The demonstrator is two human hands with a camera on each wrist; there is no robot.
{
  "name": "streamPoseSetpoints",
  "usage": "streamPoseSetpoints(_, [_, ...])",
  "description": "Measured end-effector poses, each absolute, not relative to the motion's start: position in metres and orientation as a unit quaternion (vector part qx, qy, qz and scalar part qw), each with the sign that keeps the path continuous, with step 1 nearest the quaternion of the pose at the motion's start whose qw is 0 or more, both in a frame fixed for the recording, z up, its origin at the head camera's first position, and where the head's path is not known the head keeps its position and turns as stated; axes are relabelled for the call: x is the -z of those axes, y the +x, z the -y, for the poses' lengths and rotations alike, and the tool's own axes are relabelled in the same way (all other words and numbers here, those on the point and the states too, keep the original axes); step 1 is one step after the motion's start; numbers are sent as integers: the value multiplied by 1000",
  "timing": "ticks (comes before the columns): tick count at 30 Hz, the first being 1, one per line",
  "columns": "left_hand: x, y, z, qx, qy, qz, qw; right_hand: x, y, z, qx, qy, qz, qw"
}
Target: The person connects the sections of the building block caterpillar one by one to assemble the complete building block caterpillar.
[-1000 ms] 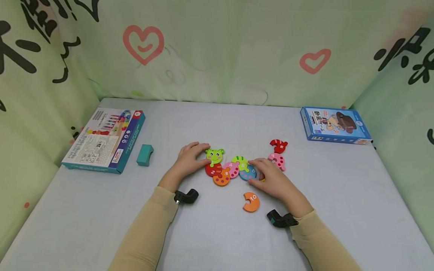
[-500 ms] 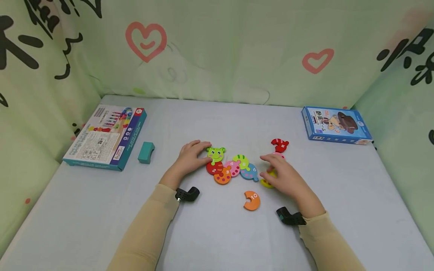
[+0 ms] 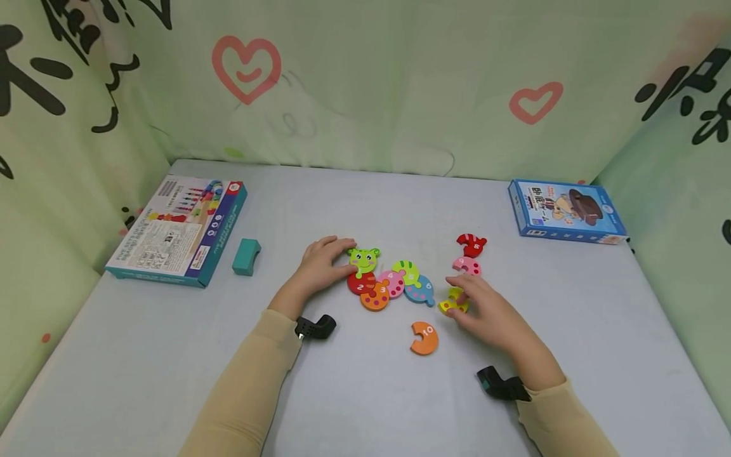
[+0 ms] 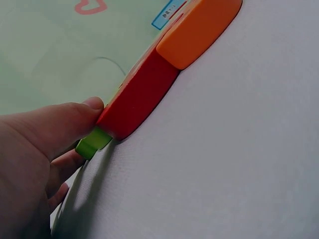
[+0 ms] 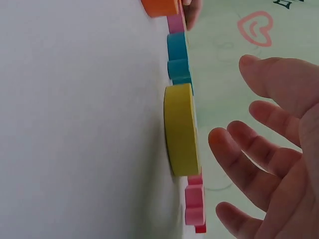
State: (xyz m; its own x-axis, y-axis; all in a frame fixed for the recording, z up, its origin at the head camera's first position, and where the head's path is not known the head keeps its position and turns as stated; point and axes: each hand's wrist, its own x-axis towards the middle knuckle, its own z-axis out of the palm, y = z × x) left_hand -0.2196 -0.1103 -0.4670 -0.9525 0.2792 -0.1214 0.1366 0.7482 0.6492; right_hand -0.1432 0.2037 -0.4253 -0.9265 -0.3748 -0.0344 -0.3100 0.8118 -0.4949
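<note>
A row of puzzle pieces forms a caterpillar: a green head, then red, orange, pink, green striped and blue pieces, fitted together. My left hand holds the green head at its left side, thumb by the red piece's edge. A yellow dotted piece lies apart, right of the blue one. Over it hovers my right hand, fingers spread and off the piece in the right wrist view.
A loose orange crescent piece lies nearer me. Red and pink pieces lie beyond my right hand. A teal arched block sits beside a flat box at left. A blue box rests at back right.
My right hand has let go by the blue piece and drawn back to the right, over the yellow piece, uncovering the pink one beyond. The left hand stays on the head.
</note>
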Motion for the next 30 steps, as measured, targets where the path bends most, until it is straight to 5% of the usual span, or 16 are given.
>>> streamPoseSetpoints(30, [467, -219, 110, -326, 120, -933, 91, 447, -145, -213, 224, -140, -959, 105])
